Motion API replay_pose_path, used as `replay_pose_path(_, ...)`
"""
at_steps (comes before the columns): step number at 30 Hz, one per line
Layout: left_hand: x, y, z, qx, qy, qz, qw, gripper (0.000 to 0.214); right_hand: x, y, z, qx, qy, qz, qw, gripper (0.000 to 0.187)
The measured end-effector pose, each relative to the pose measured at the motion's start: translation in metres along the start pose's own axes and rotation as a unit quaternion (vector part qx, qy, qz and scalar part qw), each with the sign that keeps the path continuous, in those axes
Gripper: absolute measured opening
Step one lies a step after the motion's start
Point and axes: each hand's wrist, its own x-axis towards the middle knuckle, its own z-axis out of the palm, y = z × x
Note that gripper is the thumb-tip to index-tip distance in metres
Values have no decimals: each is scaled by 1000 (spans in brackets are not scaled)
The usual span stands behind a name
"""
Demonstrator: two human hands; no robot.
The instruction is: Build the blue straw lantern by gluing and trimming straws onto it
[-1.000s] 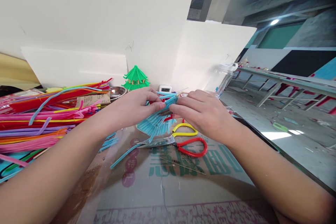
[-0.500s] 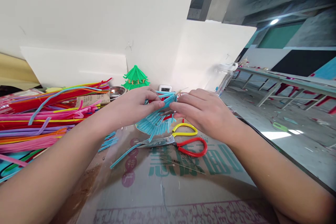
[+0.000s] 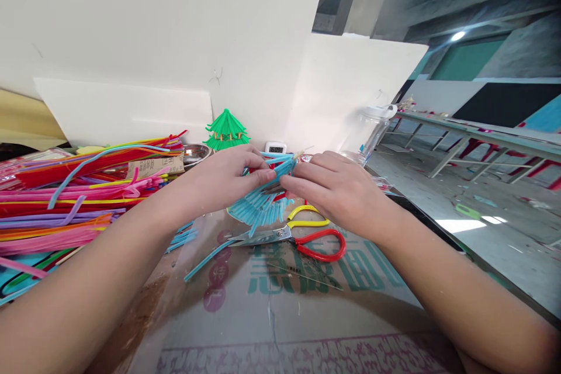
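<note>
The left hand [image 3: 234, 178] has its thumb and fingers clamped on a light-blue fringed piece [image 3: 258, 210] made of fuzzy stems, which sits in the middle of the scene, just beyond the scissors [image 3: 284, 234]. The right hand [image 3: 337, 190] meets the same piece from the right, its fingers bent and close together; their tips are partly hidden, so I cannot tell whether they are clamped on it.

The scissors lie nearer on the table, blades to the left, the yellow and red handles to the right. A loose blue stem [image 3: 205, 263] runs from beside the blade tips toward the near left, and short blue pieces [image 3: 182, 238] lie by the left forearm. Far left is a heap of coloured stems [image 3: 65, 210] — red, pink, purple, orange — with a metal bowl [image 3: 196, 153] at its far right end. Beyond the hands stand a green tree-shaped piece [image 3: 226, 128], a small digital timer [image 3: 276, 148] and, farther right, a clear jar [image 3: 370, 134] with a white lid.
</note>
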Motion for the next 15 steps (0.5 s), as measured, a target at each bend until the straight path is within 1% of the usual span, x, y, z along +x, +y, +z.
replay_pose_path(6,-1,0,0,-3,3,-5,1000,40,-1,0,1,3,1,6,1000,15)
replay_pose_path(12,-2,-2,-1,-19,5,-5,1000,41,-3,5,-2,30,-4,14,999,18)
replay_pose_path(15,-2,-3,0,-20,5,-5,1000,42,-3,6,-2,24,-6,10,1000,17)
